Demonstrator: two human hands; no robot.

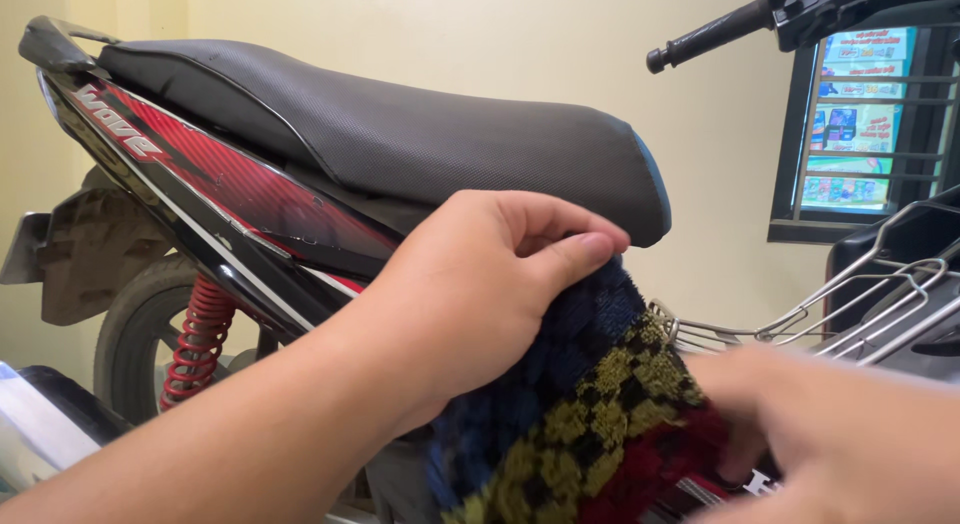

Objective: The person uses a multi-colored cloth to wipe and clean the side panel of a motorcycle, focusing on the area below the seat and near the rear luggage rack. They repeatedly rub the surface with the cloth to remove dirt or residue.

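My left hand (480,284) pinches the top edge of a checkered cloth (580,414) in blue, yellow and red, holding it up in front of a motorbike's side. My right hand (840,434), blurred, touches the cloth's lower right part near the red band; its fingers are partly hidden behind the cloth. The motorbike's black textured seat (400,134) runs across the view just above my left hand. Below the seat lies a red and black side panel (230,184).
A red coil shock spring (200,334) and the rear wheel (135,324) sit at the lower left. A metal wire rack (860,304) and a black handlebar grip (710,34) are at the right, before a barred window (860,114). A cream wall stands behind.
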